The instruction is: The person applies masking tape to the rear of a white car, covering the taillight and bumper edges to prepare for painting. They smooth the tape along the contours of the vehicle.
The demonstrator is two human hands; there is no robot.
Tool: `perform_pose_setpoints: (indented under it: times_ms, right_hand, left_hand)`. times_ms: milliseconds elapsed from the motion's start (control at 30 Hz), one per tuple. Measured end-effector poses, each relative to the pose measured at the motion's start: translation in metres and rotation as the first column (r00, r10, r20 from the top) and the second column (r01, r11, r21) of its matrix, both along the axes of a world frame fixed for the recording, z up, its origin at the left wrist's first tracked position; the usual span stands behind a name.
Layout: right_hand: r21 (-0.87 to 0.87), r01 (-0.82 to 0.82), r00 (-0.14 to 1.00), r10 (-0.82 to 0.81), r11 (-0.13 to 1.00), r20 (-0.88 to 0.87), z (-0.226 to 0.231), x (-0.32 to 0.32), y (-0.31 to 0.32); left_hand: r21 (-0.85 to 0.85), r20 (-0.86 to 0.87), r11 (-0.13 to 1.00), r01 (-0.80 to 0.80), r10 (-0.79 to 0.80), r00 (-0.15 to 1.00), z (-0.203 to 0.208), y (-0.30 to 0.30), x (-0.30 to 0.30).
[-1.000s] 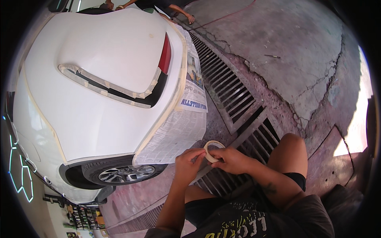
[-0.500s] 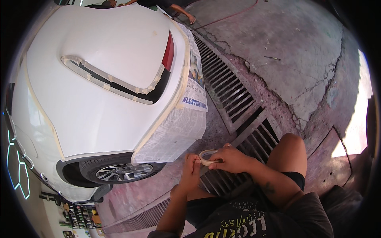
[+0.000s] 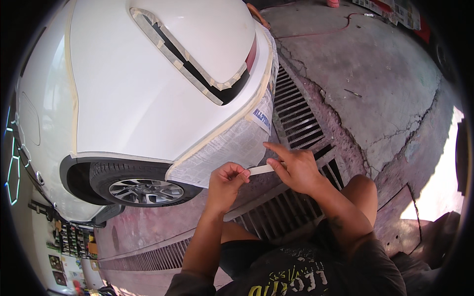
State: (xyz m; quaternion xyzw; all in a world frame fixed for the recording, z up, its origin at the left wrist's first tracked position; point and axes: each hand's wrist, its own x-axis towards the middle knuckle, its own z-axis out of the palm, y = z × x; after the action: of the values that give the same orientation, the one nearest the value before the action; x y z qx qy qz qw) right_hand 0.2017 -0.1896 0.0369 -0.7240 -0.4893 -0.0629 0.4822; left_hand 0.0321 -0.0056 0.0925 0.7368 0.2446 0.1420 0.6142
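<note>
while the left hand pinches one end of a short, flat, pale strip of paper tape between thumb and finger, the right hand is at its other end, with its thumb by the strip and its pointing finger spread wide from the thumb. i cannot tell if the right palm holds anything, as the back of the hand hides it. the strip is pulled straight between the two hands, in front of the low edge of grey printed newspaper sheets that hang on the big, shiny white car. a cream tape line runs along the top edge of the sheets. the black curved wheel arch has a round black rubber tyre in it, with a silver spoked metal rim inside. far off at the low left, a dark rack is full of small things, too tiny to name. long grey metal grates cover a drain beside the car, and one part passes under the hands. to the right, the cracked grey concrete floor gives lots of open room, with just a thin dark stick and a thin red hose lying well apart from the hands.
</note>
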Motion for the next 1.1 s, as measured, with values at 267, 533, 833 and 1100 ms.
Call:
perform_pose_setpoints:
  times_ms: [267,533,833,1100]
  right_hand:
    - [0.137,0.067,0.998,-0.067,0.988,-0.007,0.023,0.016,0.031]
    - [0.455,0.297,0.817,0.023,0.839,-0.576,0.015,0.069,0.043]
    - [0.268,-0.313,0.898,0.376,0.911,-0.228,0.045,0.072,0.089]
    - [0.335,-0.237,0.961,0.270,0.912,-0.055,0.041,0.080,0.110]
  left_hand:
    - [0.101,0.136,0.992,-0.080,0.066,0.989,0.011,0.002,0.016]
    - [0.496,0.013,0.868,0.023,-0.033,0.999,0.075,0.038,0.036]
    - [0.653,-0.116,0.722,0.228,-0.202,0.973,0.110,0.073,0.069]
    - [0.904,-0.099,0.385,0.184,-0.230,0.968,0.117,0.076,0.082]
